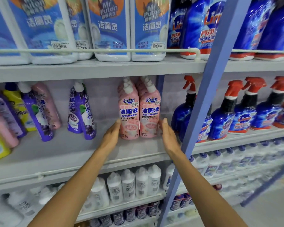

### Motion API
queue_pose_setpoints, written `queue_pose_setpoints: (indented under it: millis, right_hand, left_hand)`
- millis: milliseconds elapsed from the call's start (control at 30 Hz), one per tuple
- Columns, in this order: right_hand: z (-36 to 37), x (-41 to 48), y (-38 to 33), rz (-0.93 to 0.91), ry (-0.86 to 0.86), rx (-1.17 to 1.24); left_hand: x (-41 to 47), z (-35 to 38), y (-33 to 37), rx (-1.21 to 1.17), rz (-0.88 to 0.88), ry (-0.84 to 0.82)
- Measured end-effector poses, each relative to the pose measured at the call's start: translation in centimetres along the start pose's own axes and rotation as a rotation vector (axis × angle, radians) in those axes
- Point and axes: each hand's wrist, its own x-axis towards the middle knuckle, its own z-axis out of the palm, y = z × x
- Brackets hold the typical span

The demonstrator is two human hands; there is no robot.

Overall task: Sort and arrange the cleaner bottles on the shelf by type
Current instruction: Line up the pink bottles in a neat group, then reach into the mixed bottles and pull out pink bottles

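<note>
Head view: pink bottles stand upright as a touching pair on the middle shelf, at the right end of the bay next to the blue post, w/ more pink ones lined up behind. Left grip is released, fingers straight, flat against the outer side of the left bottle low down. Right grip is the same, flat by the right bottle's outer side (touching or just off it, can't tell). Neither is curled round anything. Purple bottles lean apart to the left, not yet squared up. Handling, my guess: full plastic bottles, so fairly heavy for their size. Walls prob. stiff w/ a bit of give. The glossy sleeve looks slick. They are tall, narrow and tapered at the top, so they'd tip easily if pushed high. Best hold is low on the wide body, pressing the pair together from both sides and sliding along the shelf rather than lifting. For a single bottle, wrap round the mid-body, not the cap.
</note>
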Motion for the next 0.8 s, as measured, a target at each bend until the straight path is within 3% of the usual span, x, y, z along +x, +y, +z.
queue_pose_setpoints:
  millis: [367,633,800]
  right_hand:
    - [6.9,-8.4,-2.3,0.006,0.021,0.206]
    - [19.1,-12.4,-3.9,-0.007,-0.141,0.194]
    - [25.6,-12.2,-6.2,-0.063,-0.284,0.16]
  left_hand:
    - [-9.1,-10.1,-1.1,-0.221,0.073,0.05]
    - [-15.2,-23.5,-6.2,-0.274,0.033,0.349]
    - [-16.2,-28.9,-6.5,-0.265,0.106,0.475]
